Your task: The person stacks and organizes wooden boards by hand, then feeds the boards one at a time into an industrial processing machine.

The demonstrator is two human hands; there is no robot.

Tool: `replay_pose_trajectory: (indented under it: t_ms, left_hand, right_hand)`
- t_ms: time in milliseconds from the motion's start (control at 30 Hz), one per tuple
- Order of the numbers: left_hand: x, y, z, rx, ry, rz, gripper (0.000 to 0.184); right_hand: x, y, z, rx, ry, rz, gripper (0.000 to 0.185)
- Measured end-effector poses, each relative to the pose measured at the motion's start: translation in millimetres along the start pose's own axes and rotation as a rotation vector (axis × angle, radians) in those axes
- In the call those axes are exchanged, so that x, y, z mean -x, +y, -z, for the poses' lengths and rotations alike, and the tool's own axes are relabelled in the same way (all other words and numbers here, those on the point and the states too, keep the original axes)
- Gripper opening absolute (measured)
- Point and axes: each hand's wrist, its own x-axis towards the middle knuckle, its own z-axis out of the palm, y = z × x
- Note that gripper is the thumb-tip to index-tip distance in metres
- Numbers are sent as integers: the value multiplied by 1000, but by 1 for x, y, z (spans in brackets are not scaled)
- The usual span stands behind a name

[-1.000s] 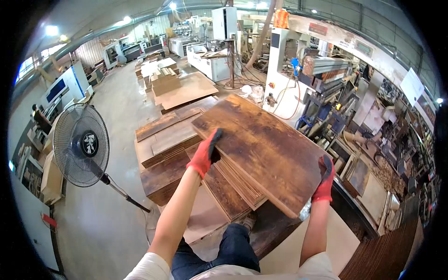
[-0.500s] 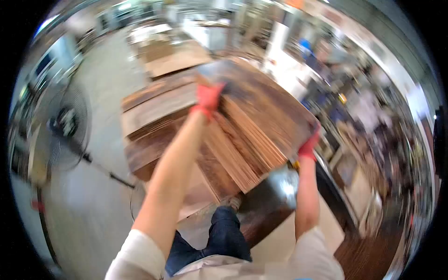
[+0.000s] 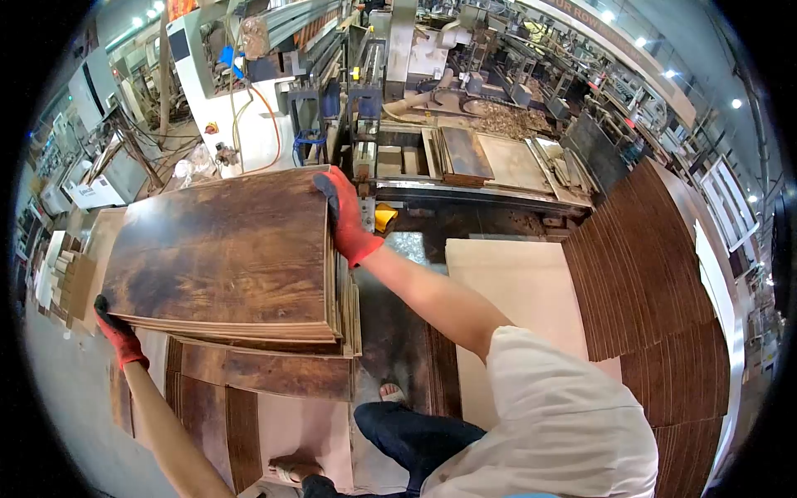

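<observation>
"so, where's the board [image 3: 220, 249]?"
"atop the stack [image 3: 348, 319], l hand [image 3: 121, 336] + r hand [image 3: 344, 217] gripping its opp corners"
"risk?"
"uneven pull could skew it, prob dragging the stack outta line"

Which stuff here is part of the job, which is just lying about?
Likely the job:
- dark board stack, with the left hand and right hand on it
- brown-edged stacks at right, probably

Likely just lying about:
- yellow object
- wood chips
- crumpled plastic
</observation>
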Motion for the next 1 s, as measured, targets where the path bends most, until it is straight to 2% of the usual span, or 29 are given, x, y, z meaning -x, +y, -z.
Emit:
replay_pose_trajectory:
  t_ms: [33,67,133,167,200,300,333,400,467,533,600,667,733,800,833,933,1000]
  left_hand:
    - [-24,-28,11,135,134,-44,53]
    - [-25,-35,6,108,139,-80,51]
    - [-25,-34,3,45,145,-148,48]
    - [-19,-31,-4,-150,117,-245,48]
    - [-10,-9,-22,70,180,-7,47]
    - [29,35,-58,161,212,114,44]
    - [31,25,-49,-147,124,-29,48]
    - [33,12,-37,-323,75,-224,49]
    - [54,47,-67,-316,128,-83,50]
    - [53,38,-54,-526,82,-240,51]
    - [66,81,-89,17,178,169,48]
    - [64,85,-80,-16,-47,75,46]
    - [46,84,-61,-88,-21,197,43]
    - [74,125,-101,-76,178,270,43]
    - [74,128,-103,-113,177,239,44]
    - [56,95,-68,-121,135,255,45]
    - [57,98,-70,-175,183,230,44]
  right_hand:
    - [0,2,2,86,-12,80,36]
    - [-2,8,3,173,-24,159,36]
    - [-8,16,6,165,-66,311,29]
    - [-6,-1,7,293,-80,372,27]
    - [-3,-13,2,321,-47,357,25]
    - [2,-42,-8,390,15,338,23]
    - [0,-34,-5,444,13,365,24]
    - [-3,-17,2,551,13,421,27]
    - [-4,-31,3,294,-100,70,28]
    - [-6,-32,6,55,-109,-216,28]
    - [3,-20,-1,155,1,-145,23]
    - [-9,-26,-3,226,66,-105,21]
    - [-5,-45,-6,252,59,-146,24]
    - [-6,-46,-2,262,13,-218,25]
    - [-7,-47,-5,270,58,-101,26]
    - [-8,-53,-5,208,62,-185,23]
    - [-13,-74,-3,202,54,-187,22]
